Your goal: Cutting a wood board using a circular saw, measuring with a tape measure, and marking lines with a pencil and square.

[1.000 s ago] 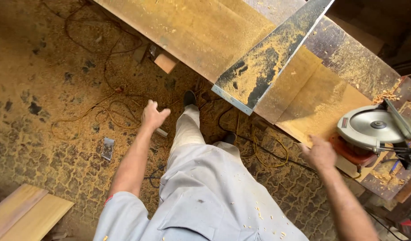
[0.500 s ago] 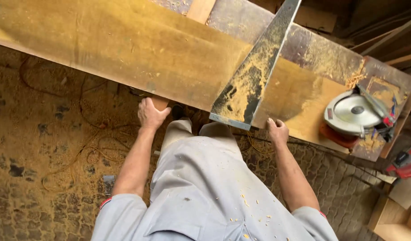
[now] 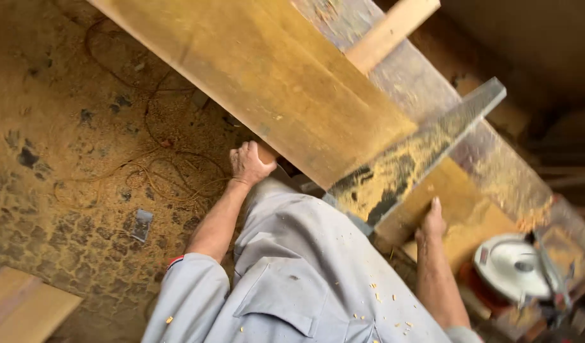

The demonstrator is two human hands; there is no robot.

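A long wide wooden plank (image 3: 273, 76) runs slantwise across the workbench in front of me. My left hand (image 3: 250, 163) grips its near edge from below, fingers curled around the wood. My right hand (image 3: 432, 222) holds the near edge of the same plank further right, thumb pointing up. A flat grey straightedge (image 3: 419, 159), dusted with yellow sawdust, lies across the plank between my hands. My grey work shirt (image 3: 305, 279) is speckled with sawdust.
A circular saw (image 3: 515, 267) with a round silver blade guard rests on the bench right of my right hand. A narrow wood strip (image 3: 391, 28) lies at the top. Cables (image 3: 152, 171) trail over the sawdust-covered floor. Pale boards (image 3: 19, 305) sit at the bottom left.
Both hands came up from beside my body and took hold of the plank's near edge. The view has swung, so the plank and saw now sit at a steeper slant.
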